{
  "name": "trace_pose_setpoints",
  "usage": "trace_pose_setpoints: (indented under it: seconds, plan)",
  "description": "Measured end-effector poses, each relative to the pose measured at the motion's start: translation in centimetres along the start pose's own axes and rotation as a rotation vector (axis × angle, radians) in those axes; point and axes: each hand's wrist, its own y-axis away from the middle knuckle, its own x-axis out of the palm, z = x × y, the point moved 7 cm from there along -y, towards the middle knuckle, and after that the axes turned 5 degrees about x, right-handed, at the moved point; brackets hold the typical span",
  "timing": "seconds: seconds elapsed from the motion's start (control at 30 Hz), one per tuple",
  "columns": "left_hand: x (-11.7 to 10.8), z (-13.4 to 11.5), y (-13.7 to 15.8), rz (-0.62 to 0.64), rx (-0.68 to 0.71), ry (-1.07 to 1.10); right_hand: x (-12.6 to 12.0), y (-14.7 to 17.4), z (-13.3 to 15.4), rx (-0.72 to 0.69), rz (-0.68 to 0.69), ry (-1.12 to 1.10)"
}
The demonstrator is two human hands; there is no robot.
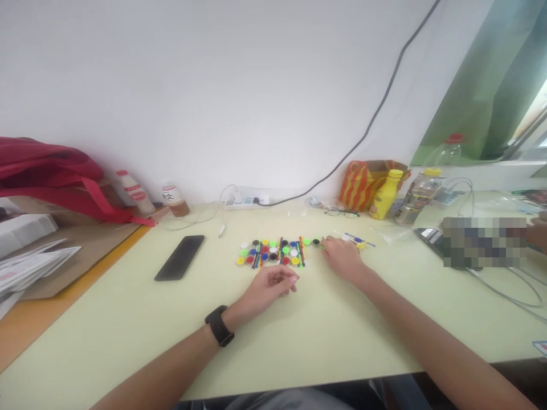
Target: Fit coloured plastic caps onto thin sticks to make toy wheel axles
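Several small round coloured discs [272,257], which look like caps or counters, lie in rows on the pale table [273,341]. Between groups of them stand bundles of thin coloured sticks [257,255]. My right hand [342,257] rests at the right end of the top row, beside a black disc [316,242]. Its fingers are pinched together, and whatever is under the fingertips is hidden. Just beyond it lie loose blue and yellow sticks [359,240]. My left hand [273,285], a black watch on its wrist, hovers or rests nearer me, its fingers loosely curled and holding nothing.
A black phone [179,258] lies to the left. Two drink bottles [135,192], a power strip [248,201], glasses [342,213], a striped bag [358,185] and a yellow bottle [386,195] line the wall. Cables [508,290] and part of another person's hand [537,230] are at right.
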Motion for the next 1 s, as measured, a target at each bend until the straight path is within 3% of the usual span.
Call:
trace_pose_setpoints:
  seconds: [0.27, 0.43, 0.63, 1.0]
  plan:
    - [0.0, 0.3, 0.0, 0.005, -0.008, -0.003, 0.1, -0.1, -1.2, 0.023, -0.1, -0.101]
    - [0.0, 0.2, 0.0, 0.011, -0.001, -0.003, -1.1, 0.4, -2.8, 0.0, -0.21, -0.457]
    - [-0.4, -0.1, -0.2, -0.031, 0.015, -0.017, -1.0, 0.6, -2.1, -0.051, -0.289, -0.762]
    - [-0.4, 0.0, -0.3, -0.04, 0.015, 0.003, 0.0, 0.2, -0.7, -0.159, -0.258, -0.7]
